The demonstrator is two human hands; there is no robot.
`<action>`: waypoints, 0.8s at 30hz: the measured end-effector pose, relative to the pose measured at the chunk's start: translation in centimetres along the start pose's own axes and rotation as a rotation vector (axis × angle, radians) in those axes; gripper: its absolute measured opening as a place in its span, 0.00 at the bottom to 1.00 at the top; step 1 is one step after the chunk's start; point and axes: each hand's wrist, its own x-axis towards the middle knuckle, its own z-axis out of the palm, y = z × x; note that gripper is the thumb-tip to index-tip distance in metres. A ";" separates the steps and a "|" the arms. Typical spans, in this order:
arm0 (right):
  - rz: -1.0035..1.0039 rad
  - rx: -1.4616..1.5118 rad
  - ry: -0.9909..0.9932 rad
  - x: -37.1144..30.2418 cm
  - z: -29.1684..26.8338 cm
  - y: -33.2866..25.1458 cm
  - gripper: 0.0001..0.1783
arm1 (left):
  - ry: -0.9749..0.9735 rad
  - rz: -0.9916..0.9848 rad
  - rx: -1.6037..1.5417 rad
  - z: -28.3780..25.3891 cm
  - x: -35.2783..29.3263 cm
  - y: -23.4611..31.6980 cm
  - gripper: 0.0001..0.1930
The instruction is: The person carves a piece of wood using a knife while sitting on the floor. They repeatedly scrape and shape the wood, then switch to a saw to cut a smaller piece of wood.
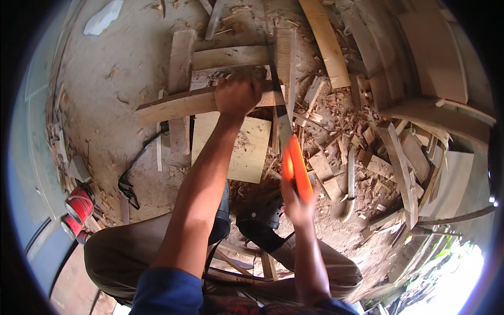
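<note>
My left hand [239, 93] is closed over a wooden board [176, 106], pressing it down across a low wooden frame. That frame has a left rail [180, 63], a right rail [285, 50] and a crosspiece [231, 56] between them. In my right hand [299, 205] is the orange handle of a handsaw [298, 165]. Its dark blade runs away from me, crossing the board near its right end, to the right of my left hand. Whether the teeth have cut into the wood is too small to tell.
A square plywood piece [247, 147] lies below the board. Wood offcuts and chips cover the floor at right, with a curved-handled blade tool [350, 184] among them. A long plank [328, 44] lies at the far right. Red cans [80, 205] stand at left, near a black cord [137, 157].
</note>
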 end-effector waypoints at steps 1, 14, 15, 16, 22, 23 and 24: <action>0.034 -0.033 -0.043 3.1 1.3 -0.8 0.11 | -0.030 -0.003 -0.003 0.3 0.3 0.1 0.13; -0.110 -0.105 -0.010 3.2 1.7 2.4 0.15 | -0.097 0.000 0.013 0.5 0.5 -0.2 0.14; -0.134 -0.096 -0.010 2.7 1.9 2.4 0.15 | -0.059 -0.005 0.023 0.6 0.7 -0.7 0.14; -0.157 -0.086 -0.008 1.7 1.9 2.5 0.15 | -0.020 -0.008 0.031 0.6 0.4 -0.7 0.14; -0.108 -0.119 -0.053 -6.3 -3.3 4.5 0.08 | -0.074 -0.018 0.025 -0.1 -0.2 0.0 0.17; -0.146 -0.106 -0.041 -3.1 -1.9 5.1 0.08 | -0.138 -0.030 0.039 -0.2 -0.7 -0.2 0.18; -0.078 -0.080 -0.025 -0.3 0.1 3.7 0.08 | -0.202 -0.035 0.048 -0.2 -1.0 -0.5 0.18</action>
